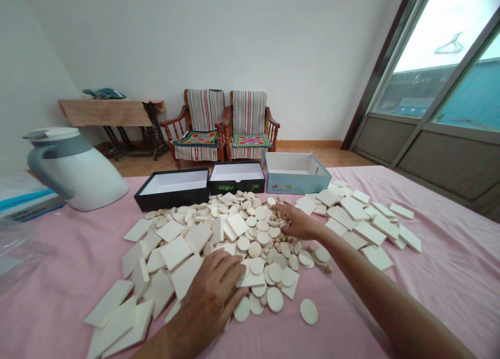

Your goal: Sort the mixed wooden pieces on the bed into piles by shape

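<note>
A heap of pale wooden discs (253,244) covers the middle of the pink bedsheet (441,291), and many small round pieces lie among them. Rectangular cream tiles (175,255) lie in a loose pile to the left, with a second group of tiles (359,223) on the right. My left hand (209,296) rests flat on the tiles and discs at the near edge, holding nothing visible. My right hand (297,221) reaches into the far side of the disc heap, its fingertips among the discs. Whether it holds a piece is hidden.
Along the far side of the bed stand a black box (172,189), a smaller black box (236,176) and a pale blue box (297,172), all open. A white jug (76,169) stands at the left, beside a plastic-wrapped package (23,202). Two striped chairs (221,124) stand beyond the bed.
</note>
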The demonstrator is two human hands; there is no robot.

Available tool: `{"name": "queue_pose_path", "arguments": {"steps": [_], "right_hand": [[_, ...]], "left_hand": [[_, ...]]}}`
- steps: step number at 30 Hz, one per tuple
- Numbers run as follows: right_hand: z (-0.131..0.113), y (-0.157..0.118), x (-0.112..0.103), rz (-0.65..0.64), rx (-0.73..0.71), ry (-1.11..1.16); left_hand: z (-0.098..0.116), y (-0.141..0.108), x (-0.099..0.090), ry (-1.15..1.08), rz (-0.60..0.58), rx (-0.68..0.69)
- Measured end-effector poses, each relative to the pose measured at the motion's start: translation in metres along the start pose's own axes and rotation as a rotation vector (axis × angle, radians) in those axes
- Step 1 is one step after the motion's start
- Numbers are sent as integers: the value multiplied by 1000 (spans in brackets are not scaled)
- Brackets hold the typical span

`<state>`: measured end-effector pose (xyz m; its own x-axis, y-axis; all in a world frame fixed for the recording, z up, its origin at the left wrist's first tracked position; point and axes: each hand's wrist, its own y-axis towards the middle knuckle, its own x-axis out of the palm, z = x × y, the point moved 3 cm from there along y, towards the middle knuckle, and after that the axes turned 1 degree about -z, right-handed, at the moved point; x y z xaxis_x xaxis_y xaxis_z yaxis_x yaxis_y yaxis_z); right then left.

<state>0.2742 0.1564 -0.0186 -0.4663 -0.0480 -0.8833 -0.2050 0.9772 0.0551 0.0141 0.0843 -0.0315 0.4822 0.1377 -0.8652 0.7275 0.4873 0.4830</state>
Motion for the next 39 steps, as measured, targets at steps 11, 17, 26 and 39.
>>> {"name": "queue_pose_path", "arguments": {"steps": [11,17,26,39], "right_hand": [[-42,40,5,53,-167,114],[48,17,-25,148,279,-367],[88,12,-12,58,368,-462],[69,3,-24,-100,287,-371]], "left_hand": [[1,2,-4,-14,-24,12],[2,4,-7,-37,-3,0],[2,4,-6,-56,12,-13],[0,3,-4,-59,30,-11]]}}
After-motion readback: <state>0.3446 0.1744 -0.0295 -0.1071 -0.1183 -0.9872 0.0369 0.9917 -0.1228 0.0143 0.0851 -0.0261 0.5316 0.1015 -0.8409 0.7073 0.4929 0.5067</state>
